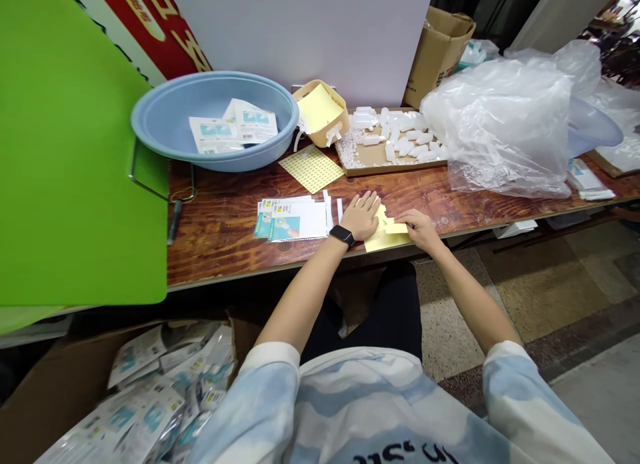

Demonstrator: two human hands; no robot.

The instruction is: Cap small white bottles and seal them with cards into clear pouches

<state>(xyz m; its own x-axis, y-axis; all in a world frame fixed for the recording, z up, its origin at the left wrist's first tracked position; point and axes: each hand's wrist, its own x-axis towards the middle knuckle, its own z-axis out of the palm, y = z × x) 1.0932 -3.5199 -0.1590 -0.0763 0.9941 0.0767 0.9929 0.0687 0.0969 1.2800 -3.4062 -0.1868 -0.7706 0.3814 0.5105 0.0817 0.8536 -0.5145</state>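
Note:
My left hand (361, 216), with a black watch at its wrist, lies flat with spread fingers on a yellow sheet (375, 241) near the table's front edge. The fingers of my right hand (419, 228) pinch a small yellow strip (397, 229) over the right part of that sheet. Left of my left hand is a fanned stack of white and teal printed cards (300, 221), with narrow white strips (329, 212) beside it. A yellow sheet of small round stickers (313, 169) rests farther back.
A blue basin (215, 159) with packets stands back left, beside a tan container (337, 127). A cardboard tray (373, 159) holds white bottles. Plastic bags (505, 124) lie to the right. Below left is a box of packets (145, 391); a green board (80, 171) borders the left.

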